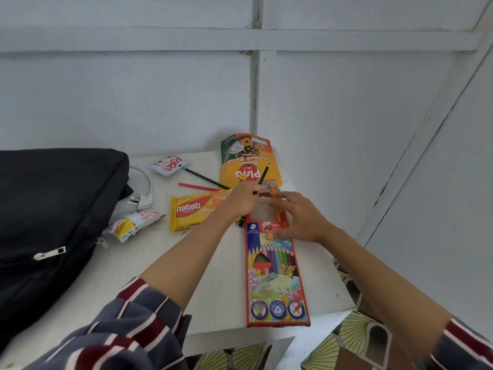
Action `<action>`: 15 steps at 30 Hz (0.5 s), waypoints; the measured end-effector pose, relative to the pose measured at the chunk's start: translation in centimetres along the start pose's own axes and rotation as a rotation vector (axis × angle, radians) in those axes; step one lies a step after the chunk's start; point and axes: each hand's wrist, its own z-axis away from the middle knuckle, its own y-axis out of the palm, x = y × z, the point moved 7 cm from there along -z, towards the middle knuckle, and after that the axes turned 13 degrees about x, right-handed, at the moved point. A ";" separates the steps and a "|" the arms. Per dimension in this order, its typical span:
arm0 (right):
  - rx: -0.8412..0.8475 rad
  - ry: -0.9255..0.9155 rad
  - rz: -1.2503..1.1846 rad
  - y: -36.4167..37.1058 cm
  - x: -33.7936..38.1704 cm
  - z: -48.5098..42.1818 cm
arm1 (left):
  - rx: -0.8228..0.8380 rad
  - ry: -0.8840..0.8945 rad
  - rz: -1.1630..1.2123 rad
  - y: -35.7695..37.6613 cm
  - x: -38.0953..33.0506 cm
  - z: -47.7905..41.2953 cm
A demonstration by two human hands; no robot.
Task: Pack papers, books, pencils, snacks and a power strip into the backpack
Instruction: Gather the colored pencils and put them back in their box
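A red coloured-pencil box (274, 276) lies lengthwise on the white table (213, 276), its far flap open. My left hand (244, 200) pinches a black pencil (263, 175) tilted up above the box's open end. My right hand (301, 218) rests on the box's top end, fingers around an orange pencil (275, 202) that pokes from the opening. A pink pencil (198, 186) and a dark green pencil (206, 178) lie loose further back. The dark backpack (53, 222) fills the left side. Beside it lies a white plug with cable (142, 197).
Snacks lie scattered: a yellow Nabati wafer pack (194, 212), an orange Pina biscuit bag (246, 161) against the wall, a small white-and-red packet (169, 165), and a crumpled white-and-yellow wrapper (133, 225). White walls close in behind and right. Patterned floor (352, 335) shows below the table edge.
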 end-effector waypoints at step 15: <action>0.028 0.027 -0.006 0.7 -0.2 0.1 | -0.041 -0.014 0.067 0.6 -0.5 0.0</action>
